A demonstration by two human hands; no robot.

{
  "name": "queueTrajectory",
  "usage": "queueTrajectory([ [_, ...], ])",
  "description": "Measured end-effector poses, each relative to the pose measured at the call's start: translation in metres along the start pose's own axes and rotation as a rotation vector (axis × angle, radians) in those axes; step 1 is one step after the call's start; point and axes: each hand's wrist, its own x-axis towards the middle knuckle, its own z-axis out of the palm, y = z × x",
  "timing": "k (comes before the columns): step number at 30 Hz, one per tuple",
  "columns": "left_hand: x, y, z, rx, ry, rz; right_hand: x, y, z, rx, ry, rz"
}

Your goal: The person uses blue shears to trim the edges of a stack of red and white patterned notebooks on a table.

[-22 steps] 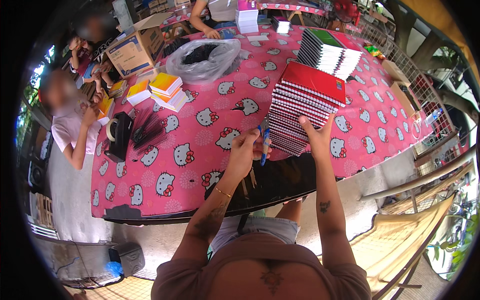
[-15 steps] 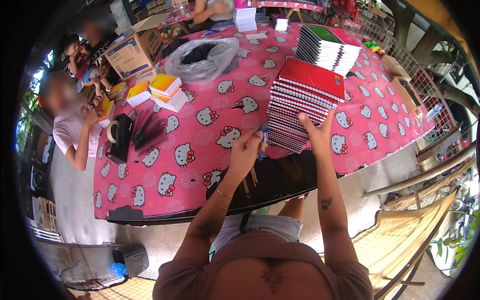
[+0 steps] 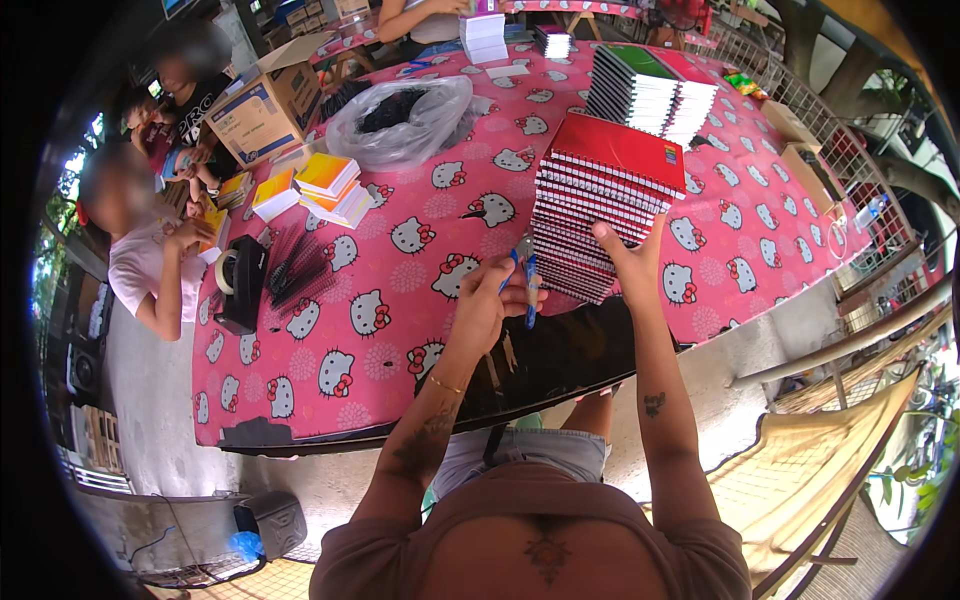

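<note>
A tall stack of red spiral notebooks [image 3: 612,160] stands at the table's near side, its bound edges facing me. My right hand [image 3: 634,254] grips the stack's near right side, thumb against the spirals and the other fingers round the edge. Just left of the stack, my left hand [image 3: 492,305] is closed on small blue-handled pliers [image 3: 530,292]. Their handles are spread a little, and the metal tip points away from me beside the lower spirals. Whether the tip touches a wire cannot be made out.
Black wire spirals [image 3: 300,265] and a tape dispenser [image 3: 240,285] lie left, near a child at the table edge. Yellow-covered pads [image 3: 328,175], a clear plastic bag [image 3: 440,125] and a carton [image 3: 262,120] stand beyond. Green and red notebooks [image 3: 640,85] are stacked behind mine.
My left hand has turned and the pliers' handles have come apart, now showing more plainly. The stack and my right hand have hardly moved. The view has shifted slightly.
</note>
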Motion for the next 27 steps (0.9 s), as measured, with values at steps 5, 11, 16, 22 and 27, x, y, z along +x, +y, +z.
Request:
queueTrajectory([
  [5,0.003,-0.004,0.000,0.020,0.058,-0.015,0.000,-0.002,0.001,0.015,-0.011,-0.002],
  [11,0.002,-0.005,0.001,0.294,0.090,0.070,0.000,0.002,0.000,0.023,-0.005,0.003],
  [16,0.003,-0.003,0.004,0.106,0.095,0.003,0.001,0.003,-0.002,0.012,-0.006,-0.013],
  [22,-0.005,-0.008,0.016,1.327,0.266,0.746,0.000,-0.003,0.001,0.037,0.001,0.018],
  [27,-0.004,-0.018,0.008,0.938,0.204,0.440,0.000,-0.001,0.000,0.038,-0.008,0.024],
])
